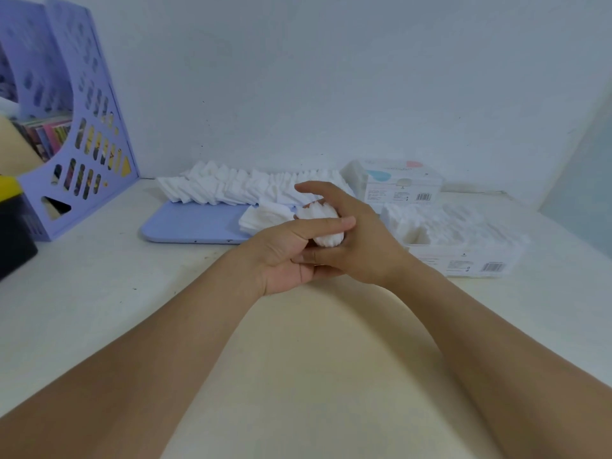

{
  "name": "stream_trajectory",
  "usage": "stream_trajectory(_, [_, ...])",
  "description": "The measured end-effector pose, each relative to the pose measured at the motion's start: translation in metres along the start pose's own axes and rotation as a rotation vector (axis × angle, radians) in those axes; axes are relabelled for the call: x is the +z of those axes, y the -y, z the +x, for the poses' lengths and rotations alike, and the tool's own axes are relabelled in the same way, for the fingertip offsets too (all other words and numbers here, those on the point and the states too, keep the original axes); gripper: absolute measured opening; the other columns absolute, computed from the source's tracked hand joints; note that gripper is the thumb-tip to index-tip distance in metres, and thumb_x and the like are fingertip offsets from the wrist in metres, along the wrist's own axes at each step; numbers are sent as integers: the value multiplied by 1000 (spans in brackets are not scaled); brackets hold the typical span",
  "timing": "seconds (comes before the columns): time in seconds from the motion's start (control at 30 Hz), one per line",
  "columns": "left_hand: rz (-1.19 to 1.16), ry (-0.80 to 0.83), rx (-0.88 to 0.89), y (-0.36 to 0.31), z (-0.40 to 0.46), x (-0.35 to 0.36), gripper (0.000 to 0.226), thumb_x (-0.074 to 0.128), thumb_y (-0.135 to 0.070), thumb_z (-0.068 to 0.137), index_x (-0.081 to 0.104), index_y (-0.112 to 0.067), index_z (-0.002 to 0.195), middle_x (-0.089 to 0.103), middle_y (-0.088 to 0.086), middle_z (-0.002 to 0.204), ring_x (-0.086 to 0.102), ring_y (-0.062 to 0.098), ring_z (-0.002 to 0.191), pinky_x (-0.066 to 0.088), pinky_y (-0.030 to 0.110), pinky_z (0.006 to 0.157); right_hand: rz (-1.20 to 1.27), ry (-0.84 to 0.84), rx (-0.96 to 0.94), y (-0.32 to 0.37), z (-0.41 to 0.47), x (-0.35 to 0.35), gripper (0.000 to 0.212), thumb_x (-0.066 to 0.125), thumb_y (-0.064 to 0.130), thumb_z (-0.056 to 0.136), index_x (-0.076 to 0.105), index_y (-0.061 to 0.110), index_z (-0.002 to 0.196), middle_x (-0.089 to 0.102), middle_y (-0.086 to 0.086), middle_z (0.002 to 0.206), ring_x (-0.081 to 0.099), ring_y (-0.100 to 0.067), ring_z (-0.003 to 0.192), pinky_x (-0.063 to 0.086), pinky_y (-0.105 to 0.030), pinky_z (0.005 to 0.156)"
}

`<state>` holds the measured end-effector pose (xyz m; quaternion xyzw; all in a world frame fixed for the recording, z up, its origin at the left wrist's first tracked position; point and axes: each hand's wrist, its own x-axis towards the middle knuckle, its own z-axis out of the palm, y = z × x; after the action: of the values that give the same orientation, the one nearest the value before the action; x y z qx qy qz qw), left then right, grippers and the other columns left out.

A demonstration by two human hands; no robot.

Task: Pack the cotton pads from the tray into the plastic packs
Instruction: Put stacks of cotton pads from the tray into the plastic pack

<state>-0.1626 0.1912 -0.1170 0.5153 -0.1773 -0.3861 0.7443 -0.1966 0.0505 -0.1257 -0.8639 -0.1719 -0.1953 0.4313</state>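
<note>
Both hands together above worktop: left hand and right hand clamped round small stack of cotton pads. Square edges first, keep squeeze light. Then slide stack upright into open plastic pack just right, seemingly part-filled. More pads wait on tray.

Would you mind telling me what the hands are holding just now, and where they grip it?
Both hands hold a small stack of cotton pads: the left hand and the right hand clasp it by its sides.

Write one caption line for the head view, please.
Both hands hold a stack of cotton pads between tray and open pack.
</note>
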Motion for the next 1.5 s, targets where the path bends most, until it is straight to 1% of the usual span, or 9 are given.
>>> stream_trajectory(0.3, [-95,-26,-6,-7,-1,0,32,69,-32,82,71,-14,107,75,5,102,73,17,91,59,35,83,79,-60,24,3,2,-8,81,97,16,61,59,19,133,68,6,103,68,-4,93,51,-15,78])
stream_trajectory(0.47, [-87,-59,-18,-5,0,2,49,75,-33,73,68,-16,118,73,5,114,73,17,97,62,35,78,46,-38,36,2,1,-4,83,98,23,61,58,22,134,68,3,116,66,-7,105,54,-22,90])
stream_trajectory(0.7, [-102,-66,-36,-3,-1,5,36,76,-24,80,69,-12,113,76,3,104,74,13,94,60,25,77,-63,120,107,5,-2,-4,117,95,40,63,24,38,155,50,9,145,46,7,132,40,-19,108])
stream_trajectory(0.87, [270,-386,293,4,15,5,40,75,-15,85,55,-12,120,71,4,102,67,11,84,58,28,72,62,-195,203,25,0,-27,66,68,69,72,58,34,127,64,11,116,65,-7,105,53,-30,92])
stream_trajectory(0.93, [405,-524,411,8,15,9,52,78,-13,83,45,-20,122,67,4,110,67,13,86,59,28,69,26,-157,302,29,1,-28,54,76,64,74,63,31,115,70,6,104,71,-12,88,59,-35,82])
stream_trajectory(1.07, [440,-399,480,13,13,18,69,74,7,81,31,-21,127,53,8,125,62,8,87,56,19,57,98,-58,417,32,0,-18,45,83,38,80,61,21,115,75,-6,100,75,-18,85,63,-36,78])
stream_trajectory(1.2, [477,-326,535,13,17,22,88,83,6,74,29,-21,138,54,-1,124,63,-5,87,55,14,69,118,-168,412,28,4,-36,33,73,13,85,63,19,116,75,-15,97,76,-26,83,64,-43,76])
stream_trajectory(1.37, [714,-111,549,21,24,35,113,85,-23,75,11,-35,158,29,-3,159,47,3,135,49,22,104,116,-165,387,25,-1,-64,26,77,22,88,70,14,112,77,-6,97,76,-18,86,62,-33,76])
stream_trajectory(1.5, [1033,-178,589,15,33,50,105,82,-31,83,9,-30,159,22,-8,161,33,9,143,37,33,116,197,-359,480,11,-7,-108,24,68,15,93,66,0,112,69,-14,92,67,-23,77,50,-32,58])
